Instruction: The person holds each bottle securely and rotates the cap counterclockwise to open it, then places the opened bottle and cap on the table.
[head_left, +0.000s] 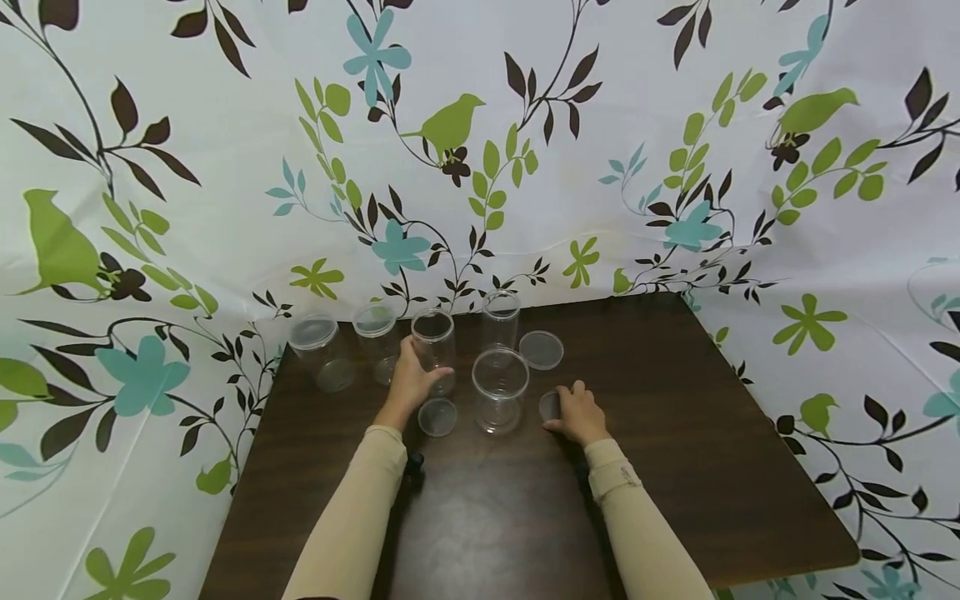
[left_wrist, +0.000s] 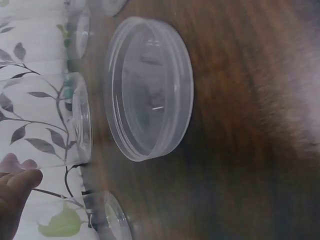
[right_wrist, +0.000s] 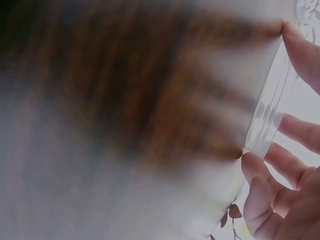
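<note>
My left hand (head_left: 411, 383) grips a clear plastic jar (head_left: 435, 343) with no lid, standing upright; the thumb lies along its near side. In the left wrist view, a translucent lid (left_wrist: 150, 90) lies on the table near this jar. Over to the right, my right hand (head_left: 581, 414) holds another translucent lid (head_left: 549, 406) by its edge, low at the tabletop. The right wrist view shows the thumb and fingertips on opposite parts of that lid's rim (right_wrist: 267, 115). Between the hands stands a wider uncovered clear jar (head_left: 500, 404).
Two clear jars with lids on, one at the far left (head_left: 322, 358) and one beside it (head_left: 375, 333), stand along the back edge. Another clear jar (head_left: 500, 329) and a larger loose lid (head_left: 542, 350) are behind the wide jar. A patterned curtain (head_left: 525, 192) borders the brown table (head_left: 675, 483).
</note>
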